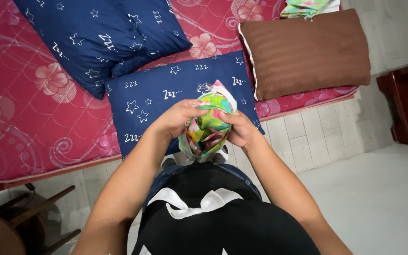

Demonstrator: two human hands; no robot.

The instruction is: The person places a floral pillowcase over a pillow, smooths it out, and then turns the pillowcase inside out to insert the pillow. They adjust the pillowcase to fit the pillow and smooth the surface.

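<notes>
Clearly both hands are bunching up a multicoloured floral pillowcase (208, 125), held in the air in front of the person's chest and above the near edge of the bed. The left hand (178, 119) is closed over the gathered cloth from the left, fingers curled across its top; the right hand (240, 128) grips the opposite side, thumb pressed into the folds. Held this way, the cloth forms a rough ring with its mouth pointing away from the person, and a white-lined corner sticks up at the far side.

Just beyond the hands a navy pillow with white stars (175, 97) lies on the pink floral mattress (34, 104), its short end toward the person. A second navy star-patterned pillow (105, 38) lies behind it, partly overlapping. To the right rests a brown striped pillow (308, 49), with another folded floral cloth (305, 7) at its far edge. A dark wooden stool (5, 226) stands at lower left on the pale floor (383, 198).
</notes>
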